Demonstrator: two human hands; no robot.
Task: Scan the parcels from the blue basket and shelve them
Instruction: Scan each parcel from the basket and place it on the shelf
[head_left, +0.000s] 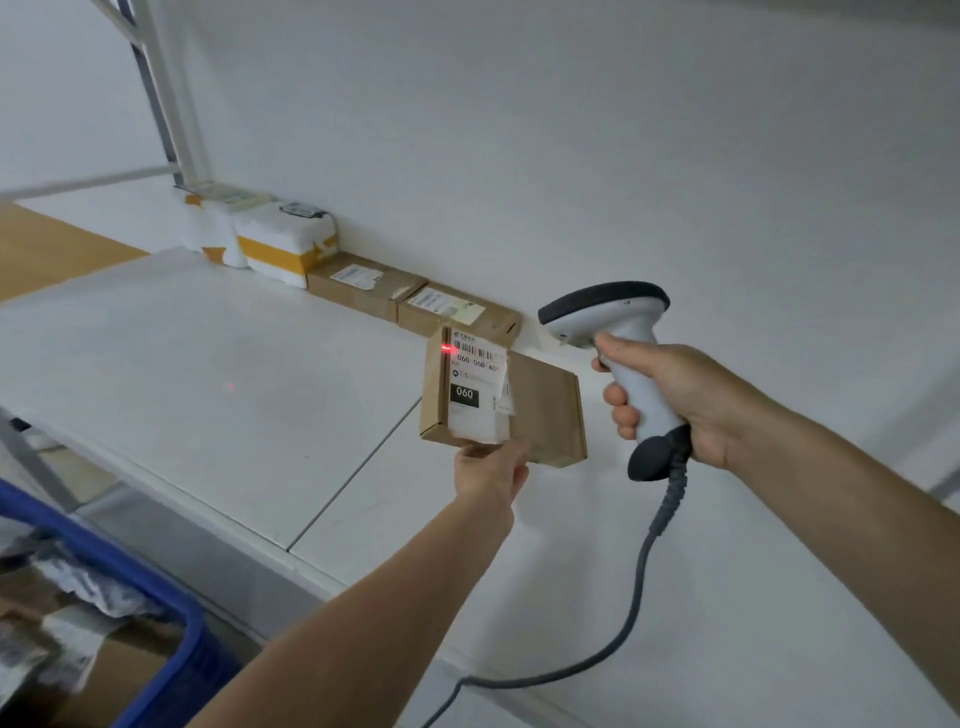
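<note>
The left hand (488, 467) pinches the lower edge of a flat cardboard parcel (540, 410), holding it tilted above the white shelf (208, 364); the fingers are mostly hidden behind the box, so only the thumb and knuckles show. A white label (480, 384) covers the parcel's left part, with a barcode, the print "060-06B-A0" cut short at the label's edge, and a black patch reading "060". Smaller print on it is too blurred to read. A red scan line (445, 348) glows at the barcode's left end, and a faint red dot (229, 387) lies on the shelf surface.

The right hand (670, 395) is wrapped tight around the grip of a pale grey plastic scanner (613, 322) with a dark rounded head, aimed toward the parcel. Its ribbed grey cable (639, 571) curves down and leaves the bottom edge.

Against the wall stand two brown cartons (410, 296) with labels, and beyond them soft white padded packets (270, 244) banded with yellow tape, all slightly blurred. The blue basket (150, 597) is cut off at the lower left; inside, crumpled grey plastic bags (93, 587) and cardboard are hard to tell apart.
</note>
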